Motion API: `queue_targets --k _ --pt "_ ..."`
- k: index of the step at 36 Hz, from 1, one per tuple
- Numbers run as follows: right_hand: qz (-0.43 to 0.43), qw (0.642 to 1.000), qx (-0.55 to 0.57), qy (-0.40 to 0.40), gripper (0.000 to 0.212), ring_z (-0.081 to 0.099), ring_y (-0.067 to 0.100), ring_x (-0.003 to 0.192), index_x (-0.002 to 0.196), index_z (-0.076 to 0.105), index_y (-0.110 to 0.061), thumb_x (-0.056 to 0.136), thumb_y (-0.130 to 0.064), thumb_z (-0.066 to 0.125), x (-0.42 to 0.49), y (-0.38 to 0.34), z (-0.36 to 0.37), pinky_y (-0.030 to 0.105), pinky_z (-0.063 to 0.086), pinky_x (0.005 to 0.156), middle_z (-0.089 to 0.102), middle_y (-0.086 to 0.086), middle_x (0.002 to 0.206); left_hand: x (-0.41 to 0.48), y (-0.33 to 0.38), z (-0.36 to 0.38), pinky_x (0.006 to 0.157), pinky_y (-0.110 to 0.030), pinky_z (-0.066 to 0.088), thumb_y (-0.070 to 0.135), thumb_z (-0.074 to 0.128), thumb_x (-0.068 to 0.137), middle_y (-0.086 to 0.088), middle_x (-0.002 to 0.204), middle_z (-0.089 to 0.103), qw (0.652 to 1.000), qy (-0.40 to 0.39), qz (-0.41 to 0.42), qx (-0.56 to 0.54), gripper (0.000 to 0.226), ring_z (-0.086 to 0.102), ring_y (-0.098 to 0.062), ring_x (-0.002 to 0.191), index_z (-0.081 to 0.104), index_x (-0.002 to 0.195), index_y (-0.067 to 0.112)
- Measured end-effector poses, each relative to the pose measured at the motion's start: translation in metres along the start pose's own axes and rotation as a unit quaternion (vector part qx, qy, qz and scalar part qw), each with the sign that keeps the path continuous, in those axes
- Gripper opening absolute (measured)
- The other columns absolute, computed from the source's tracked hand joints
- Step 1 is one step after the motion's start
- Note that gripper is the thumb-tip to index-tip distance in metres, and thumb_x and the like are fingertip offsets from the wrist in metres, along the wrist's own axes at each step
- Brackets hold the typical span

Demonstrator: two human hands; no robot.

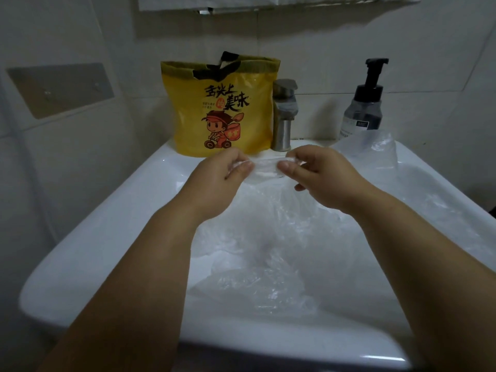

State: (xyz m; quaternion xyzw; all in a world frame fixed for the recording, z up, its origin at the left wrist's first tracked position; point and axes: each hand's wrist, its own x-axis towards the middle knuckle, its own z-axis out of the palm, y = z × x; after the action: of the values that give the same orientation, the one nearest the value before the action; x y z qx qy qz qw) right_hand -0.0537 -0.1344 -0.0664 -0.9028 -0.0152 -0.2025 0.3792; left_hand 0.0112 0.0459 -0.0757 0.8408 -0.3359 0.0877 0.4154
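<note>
got my left hand and right hand both pinching the top edge of this clear plastic bag over the sink; rest droops into the basin; feels like it'd be flimsy, light, slippery, so gripping the rim seems best

Pale tiled walls closed in a dim room. A white sink filled the lower view. At twelve o'clock on its back ledge stood a yellow bag, just beside a steel tap. A pump bottle stood at two o'clock. At ten o'clock a grey plate sat on the wall.
</note>
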Motion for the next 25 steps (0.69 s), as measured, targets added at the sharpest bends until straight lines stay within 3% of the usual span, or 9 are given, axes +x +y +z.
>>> queue_targets --k 3,7,11,16,18,19,22,23,25 --pt "0.014 0.999 0.047 -0.022 0.018 0.065 0.008 0.078 0.099 0.063 -0.019 0.093 -0.034 0.055 0.000 0.000 -0.002 0.012 0.052 0.061 0.063 -0.006 0.091 -0.002 0.003 -0.003 0.073 -0.025 0.056 0.024 0.052 0.099 0.007 0.080 0.059 0.996 -0.034 -0.025 -0.082 0.019 0.066 -0.006 0.074 0.055 0.082 0.028" --pt "0.022 0.990 0.137 -0.033 0.012 0.061 0.011 0.069 0.088 0.066 -0.014 0.093 -0.021 0.058 0.000 -0.001 -0.005 0.018 0.057 0.064 0.064 0.001 0.076 -0.002 0.008 -0.007 0.055 -0.013 0.049 0.019 0.065 0.091 0.009 0.072 0.060 0.986 0.001 -0.037 -0.161 0.005 0.060 0.002 0.055 0.065 0.086 0.021" --pt "0.042 0.977 0.199 -0.067 0.011 0.061 0.007 0.063 0.090 0.067 -0.011 0.091 -0.018 0.059 -0.001 -0.002 -0.012 0.021 0.057 0.065 0.067 0.000 0.073 0.001 0.006 -0.010 0.054 -0.014 0.048 0.013 0.073 0.083 0.012 0.059 0.061 0.965 0.015 -0.075 -0.253 0.004 0.056 -0.001 0.053 0.069 0.085 0.013" --pt "0.079 0.953 0.247 -0.156 0.019 0.059 0.010 0.063 0.092 0.064 -0.001 0.091 -0.019 0.057 -0.003 -0.004 -0.009 0.020 0.056 0.064 0.066 0.000 0.069 0.007 0.007 -0.010 0.049 -0.011 0.043 0.006 0.066 0.086 0.011 0.056 0.055 0.903 0.030 -0.157 -0.400 0.011 0.050 0.001 0.053 0.064 0.081 0.015" --pt "0.077 0.943 0.277 -0.166 0.018 0.057 0.010 0.061 0.090 0.063 -0.001 0.092 -0.016 0.055 -0.004 -0.009 -0.003 0.021 0.053 0.061 0.064 0.002 0.070 0.010 0.008 -0.008 0.057 -0.013 0.046 0.012 0.067 0.088 0.006 0.068 0.061 0.862 0.049 -0.154 -0.481 0.005 0.055 -0.005 0.068 0.063 0.086 0.014" --pt "0.079 0.939 0.295 -0.158 0.016 0.056 0.009 0.060 0.088 0.063 -0.003 0.093 -0.015 0.054 -0.004 -0.012 0.000 0.021 0.052 0.060 0.063 0.002 0.069 0.011 0.008 -0.006 0.068 -0.017 0.050 0.020 0.073 0.084 0.000 0.083 0.066 0.841 0.051 -0.140 -0.521 0.017 0.061 -0.011 0.082 0.063 0.095 0.012" --pt "0.095 0.923 0.358 -0.104 0.018 0.052 0.009 0.057 0.087 0.062 -0.003 0.096 -0.014 0.051 -0.005 -0.017 0.008 0.021 0.048 0.056 0.062 0.003 0.068 0.010 0.011 -0.001 0.098 -0.040 0.049 0.055 0.091 0.043 -0.012 0.126 0.062 0.820 -0.016 -0.137 -0.555 0.102 0.059 -0.027 0.119 0.053 0.127 0.013" --pt "0.095 0.920 0.369 -0.095 0.019 0.052 0.011 0.057 0.087 0.061 -0.001 0.096 -0.014 0.050 -0.005 -0.019 0.011 0.022 0.048 0.056 0.061 0.006 0.069 0.008 0.011 0.004 0.100 -0.042 0.048 0.062 0.089 0.037 -0.011 0.124 0.064 0.836 -0.055 -0.135 -0.528 0.109 0.060 -0.027 0.117 0.052 0.128 0.012" --pt "0.088 0.918 0.375 -0.092 0.022 0.056 0.023 0.061 0.089 0.060 0.005 0.097 -0.012 0.049 -0.006 -0.023 0.018 0.030 0.054 0.061 0.060 0.018 0.075 0.002 0.017 0.019 0.093 -0.038 0.053 0.066 0.079 0.049 -0.007 0.110 0.070 0.877 -0.114 -0.127 -0.449 0.090 0.066 -0.021 0.104 0.057 0.118 0.011"
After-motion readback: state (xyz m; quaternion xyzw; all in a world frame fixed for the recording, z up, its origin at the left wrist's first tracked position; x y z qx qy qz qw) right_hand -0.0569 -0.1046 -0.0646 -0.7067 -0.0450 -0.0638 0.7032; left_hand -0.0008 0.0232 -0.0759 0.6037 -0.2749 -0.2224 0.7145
